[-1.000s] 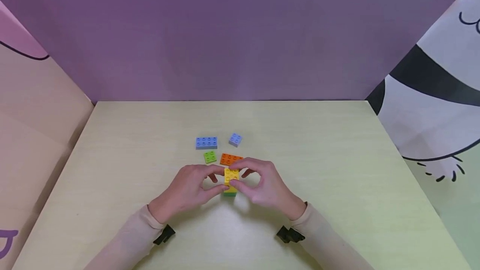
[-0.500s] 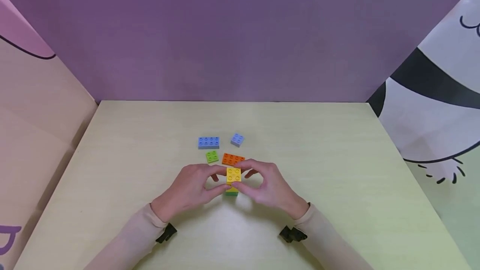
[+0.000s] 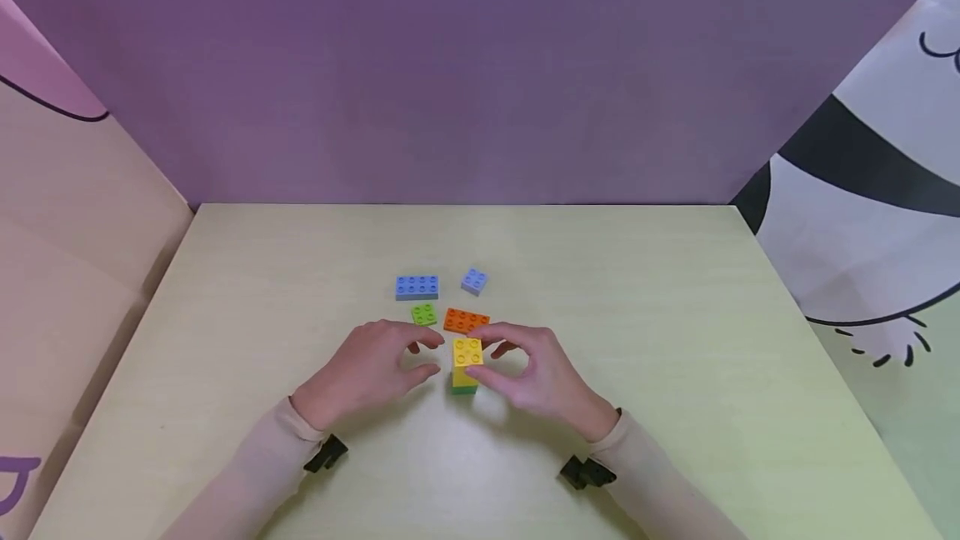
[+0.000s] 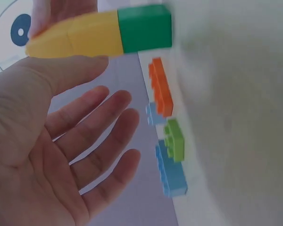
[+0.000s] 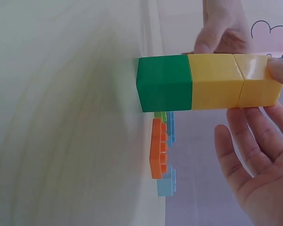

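Note:
A small tower stands on the table (image 3: 262, 340) in front of the person. Its base is a green brick (image 5: 165, 84), with a lower yellow brick (image 5: 214, 84) stacked above. On top sits an upper yellow brick (image 3: 468, 350), its studs facing up. The right hand (image 3: 543, 375) pinches this upper brick between thumb and forefinger, its other fingers loose behind. Just left of the tower, the left hand (image 3: 366, 375) is apart from it in the head view, thumb and fingers spread and holding nothing.
Behind the tower lie an orange brick (image 3: 466, 321), a light green brick (image 3: 423, 314), a long blue brick (image 3: 417, 287) and a small blue brick (image 3: 474, 281). A purple wall (image 3: 465, 73) rises at the table's back edge, with printed panels at both sides.
The left hand has let go of the tower and drawn back to the left, its fingers parting. The right hand keeps its pinch on the upper yellow brick.

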The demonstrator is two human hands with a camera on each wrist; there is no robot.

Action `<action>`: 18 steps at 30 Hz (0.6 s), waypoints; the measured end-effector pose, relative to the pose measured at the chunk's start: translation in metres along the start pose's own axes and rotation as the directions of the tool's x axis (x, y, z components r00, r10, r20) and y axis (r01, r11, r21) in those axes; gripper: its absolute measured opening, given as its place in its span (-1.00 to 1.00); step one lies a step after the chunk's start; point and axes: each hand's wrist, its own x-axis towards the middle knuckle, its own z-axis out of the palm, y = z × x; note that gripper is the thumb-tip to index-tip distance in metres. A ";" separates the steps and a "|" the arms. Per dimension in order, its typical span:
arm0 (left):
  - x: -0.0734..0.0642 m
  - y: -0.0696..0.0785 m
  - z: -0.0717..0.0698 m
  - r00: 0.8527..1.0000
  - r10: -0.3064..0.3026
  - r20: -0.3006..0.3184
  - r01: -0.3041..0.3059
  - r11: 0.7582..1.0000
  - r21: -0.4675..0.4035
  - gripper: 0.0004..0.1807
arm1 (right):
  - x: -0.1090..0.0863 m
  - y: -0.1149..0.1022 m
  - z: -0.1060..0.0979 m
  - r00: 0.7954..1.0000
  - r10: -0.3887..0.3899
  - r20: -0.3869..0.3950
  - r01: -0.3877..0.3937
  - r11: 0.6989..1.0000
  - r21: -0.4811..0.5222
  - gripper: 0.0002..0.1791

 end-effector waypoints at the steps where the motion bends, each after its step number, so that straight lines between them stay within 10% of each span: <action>1: 0.002 0.000 -0.002 1.000 -0.008 -0.016 0.008 1.000 0.006 -0.65 | 0.000 0.000 0.000 1.000 -0.003 0.000 0.003 1.000 0.001 -0.64; 18: 0.038 -0.005 0.003 0.994 0.017 -0.107 -0.015 1.000 0.016 -0.67 | -0.001 -0.002 0.001 0.999 0.033 -0.012 -0.032 0.999 0.014 -0.65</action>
